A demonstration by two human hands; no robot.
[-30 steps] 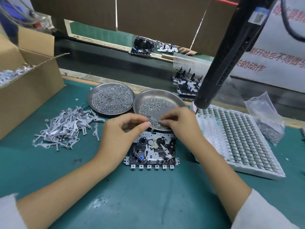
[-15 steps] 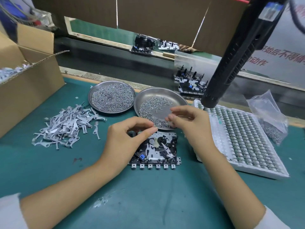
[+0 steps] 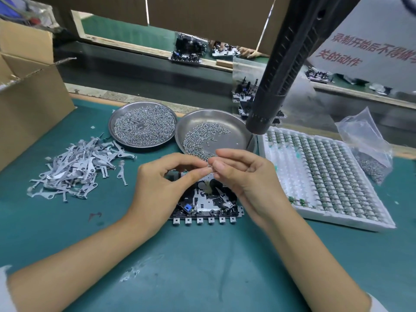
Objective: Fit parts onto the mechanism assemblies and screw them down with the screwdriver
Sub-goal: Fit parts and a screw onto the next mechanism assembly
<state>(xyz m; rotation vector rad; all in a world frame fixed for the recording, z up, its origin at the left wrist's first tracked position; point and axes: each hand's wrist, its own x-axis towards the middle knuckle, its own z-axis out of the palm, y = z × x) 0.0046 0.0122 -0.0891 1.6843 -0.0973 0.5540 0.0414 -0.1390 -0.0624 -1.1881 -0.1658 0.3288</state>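
Red "录制开始后不得做" and "关的动作" on white sign (image 3: 369,52)

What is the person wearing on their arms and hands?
Both hands are bare: no gloves, rings or watch show on the left hand or the right hand. The forearms are bare too. White sleeve edges show at the bottom corners, pushed up toward the elbows.

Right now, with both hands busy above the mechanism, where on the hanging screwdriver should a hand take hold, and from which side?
Grip the black screwdriver on its lower barrel, just above the tip end, coming with the right hand from the right. It hangs tilted over the right-hand screw dish, and its ribbed, round body suits a wraparound grasp.
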